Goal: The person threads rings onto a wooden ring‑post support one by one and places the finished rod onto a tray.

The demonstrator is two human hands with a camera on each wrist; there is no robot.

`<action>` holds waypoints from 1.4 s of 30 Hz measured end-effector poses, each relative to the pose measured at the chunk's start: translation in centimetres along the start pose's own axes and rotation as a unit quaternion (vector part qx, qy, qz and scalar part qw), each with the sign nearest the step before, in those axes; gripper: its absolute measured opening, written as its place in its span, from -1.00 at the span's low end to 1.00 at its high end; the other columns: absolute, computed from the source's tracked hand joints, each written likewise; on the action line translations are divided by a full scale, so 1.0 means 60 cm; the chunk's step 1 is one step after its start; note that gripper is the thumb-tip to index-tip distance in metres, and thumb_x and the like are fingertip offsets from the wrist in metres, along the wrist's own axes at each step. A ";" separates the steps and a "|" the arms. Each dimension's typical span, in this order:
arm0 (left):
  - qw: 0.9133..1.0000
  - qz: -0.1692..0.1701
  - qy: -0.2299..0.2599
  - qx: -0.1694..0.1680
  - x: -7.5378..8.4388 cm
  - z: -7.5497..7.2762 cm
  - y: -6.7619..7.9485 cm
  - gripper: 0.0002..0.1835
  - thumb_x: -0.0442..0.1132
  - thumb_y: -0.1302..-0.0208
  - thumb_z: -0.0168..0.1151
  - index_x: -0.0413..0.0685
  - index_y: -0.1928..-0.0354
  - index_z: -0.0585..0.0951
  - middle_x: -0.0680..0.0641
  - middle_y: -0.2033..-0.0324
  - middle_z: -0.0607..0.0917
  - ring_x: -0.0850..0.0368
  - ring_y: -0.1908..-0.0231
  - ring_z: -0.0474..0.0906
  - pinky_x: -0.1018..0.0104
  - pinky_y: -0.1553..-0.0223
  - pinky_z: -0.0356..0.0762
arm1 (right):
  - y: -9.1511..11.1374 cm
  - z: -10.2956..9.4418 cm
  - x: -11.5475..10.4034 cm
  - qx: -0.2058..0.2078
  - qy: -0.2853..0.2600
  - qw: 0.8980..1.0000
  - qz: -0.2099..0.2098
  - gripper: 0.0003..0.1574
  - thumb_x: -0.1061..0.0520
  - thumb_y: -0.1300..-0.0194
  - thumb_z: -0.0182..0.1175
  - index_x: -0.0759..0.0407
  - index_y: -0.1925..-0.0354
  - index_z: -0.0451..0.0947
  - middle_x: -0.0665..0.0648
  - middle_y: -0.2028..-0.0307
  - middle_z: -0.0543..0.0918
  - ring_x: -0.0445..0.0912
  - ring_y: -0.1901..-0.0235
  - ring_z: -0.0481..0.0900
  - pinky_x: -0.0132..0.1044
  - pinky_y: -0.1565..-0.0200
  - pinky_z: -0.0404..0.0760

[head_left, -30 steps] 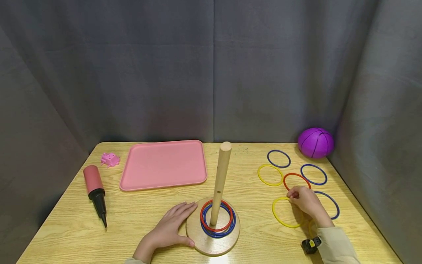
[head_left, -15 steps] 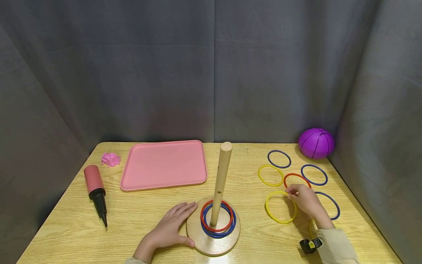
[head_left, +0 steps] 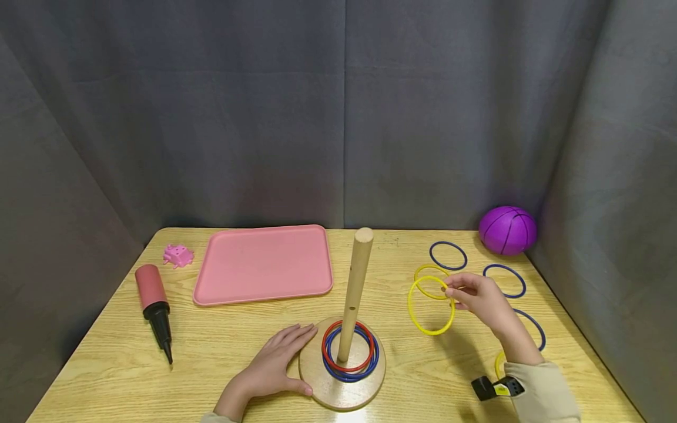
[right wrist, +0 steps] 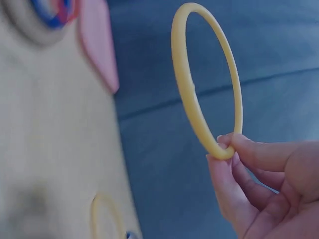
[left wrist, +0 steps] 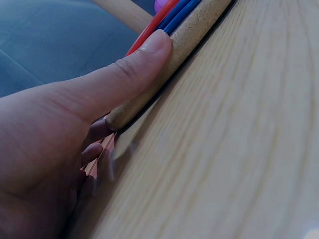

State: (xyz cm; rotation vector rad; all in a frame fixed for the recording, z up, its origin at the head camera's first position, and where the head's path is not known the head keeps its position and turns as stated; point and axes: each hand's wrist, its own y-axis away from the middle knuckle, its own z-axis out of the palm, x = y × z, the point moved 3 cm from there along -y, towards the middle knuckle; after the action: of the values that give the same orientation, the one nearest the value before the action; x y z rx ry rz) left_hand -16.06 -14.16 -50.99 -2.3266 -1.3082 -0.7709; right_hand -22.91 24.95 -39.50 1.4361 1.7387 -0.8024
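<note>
In the head view, my right hand [head_left: 486, 305] pinches a yellow ring [head_left: 433, 333] by its right side, raised above the table. The right wrist view shows thumb and fingertips on the ring's lower end. My left hand [head_left: 270, 364] rests with straight, spread fingers against the left edge of a round wooden base [head_left: 344, 398]. Its thumb touches the base's rim in the left wrist view. A wooden post [head_left: 358, 273] stands upright from the base. Around the post's foot lie a red ring [head_left: 347, 369] and blue rings [head_left: 346, 379].
Right side of the table: a yellow ring [head_left: 416, 282], blue rings [head_left: 448, 242] and a purple ball [head_left: 508, 230]. Another yellow ring [head_left: 498, 365] is partly behind the right arm. At left are a pink tray [head_left: 264, 261], a hand pump [head_left: 153, 305] and a pink toy [head_left: 177, 255].
My right hand has lifted the yellow ring off the table and moved it left and up. The red ring on the table is now hidden behind that hand. My left hand has not moved.
</note>
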 end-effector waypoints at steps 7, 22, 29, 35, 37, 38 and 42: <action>1.000 0.000 -0.002 0.000 -0.002 0.002 0.000 0.19 0.36 0.24 0.43 0.13 -0.49 0.18 -0.05 -0.47 0.24 -0.25 -0.46 0.04 -0.39 -0.36 0.00 | 0.012 0.002 -0.068 -0.012 -0.089 0.995 -0.036 -0.66 0.17 -0.35 0.19 0.37 -0.01 0.51 -0.23 0.28 0.66 -0.36 0.23 0.64 -0.39 0.17 0.70; 1.000 0.000 -0.004 0.000 -0.002 0.002 -0.001 0.19 0.36 0.24 0.43 0.14 -0.49 0.18 -0.04 -0.47 0.24 -0.23 -0.46 0.04 -0.37 -0.37 0.00 | 0.038 0.017 -0.202 -0.088 -0.327 0.920 -0.196 -0.60 0.49 -0.34 0.01 0.09 0.16 0.64 -0.05 0.29 0.73 -0.26 0.28 0.71 -0.37 0.26 0.73; 1.000 -0.002 0.002 -0.002 0.004 -0.002 0.002 0.18 0.34 0.23 0.44 0.10 -0.48 0.20 -0.05 -0.46 0.25 -0.24 -0.46 0.04 -0.38 -0.37 -0.01 | 0.045 0.030 -0.248 -0.086 -0.346 0.910 -0.210 -0.59 0.48 -0.36 -0.02 0.10 0.14 0.65 -0.04 0.29 0.70 -0.24 0.28 0.67 -0.35 0.25 0.73; 1.000 -0.001 0.002 -0.002 0.005 -0.002 0.002 0.18 0.34 0.23 0.44 0.09 -0.48 0.20 -0.05 -0.46 0.25 -0.25 -0.46 0.04 -0.39 -0.37 -0.01 | 0.042 0.045 -0.267 -0.084 -0.393 0.896 -0.191 -0.64 0.42 -0.38 0.01 0.07 0.15 0.65 -0.03 0.29 0.70 -0.23 0.28 0.63 -0.41 0.29 0.71; 1.000 0.000 0.004 -0.002 0.004 -0.002 0.002 0.18 0.34 0.23 0.44 0.09 -0.48 0.20 -0.05 -0.46 0.25 -0.25 -0.46 0.04 -0.39 -0.36 0.00 | 0.040 0.051 -0.270 -0.083 -0.405 0.892 -0.181 -0.64 0.41 -0.38 0.02 0.06 0.15 0.65 -0.03 0.29 0.71 -0.24 0.28 0.63 -0.42 0.29 0.70; 1.000 0.000 0.004 -0.002 0.004 -0.002 0.002 0.18 0.34 0.23 0.44 0.10 -0.48 0.19 -0.05 -0.46 0.25 -0.25 -0.46 0.04 -0.39 -0.36 0.00 | 0.039 0.054 -0.271 -0.081 -0.408 0.892 -0.176 -0.65 0.41 -0.38 0.02 0.06 0.16 0.65 -0.04 0.29 0.71 -0.24 0.28 0.62 -0.43 0.29 0.70; 1.000 0.002 0.002 0.000 0.002 -0.002 0.001 0.17 0.34 0.22 0.43 0.11 -0.48 0.19 -0.04 -0.46 0.25 -0.24 -0.46 0.05 -0.39 -0.36 0.00 | 0.037 0.065 -0.272 -0.077 -0.414 0.893 -0.158 -0.65 0.41 -0.38 0.02 0.06 0.16 0.65 -0.05 0.30 0.70 -0.25 0.29 0.61 -0.43 0.28 0.70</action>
State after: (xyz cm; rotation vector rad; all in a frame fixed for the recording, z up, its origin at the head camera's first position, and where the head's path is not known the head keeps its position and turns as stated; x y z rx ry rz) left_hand -15.97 -14.16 -50.84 -2.3257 -1.3012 -0.7747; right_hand -18.41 13.51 -27.88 0.5433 1.3103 -1.1960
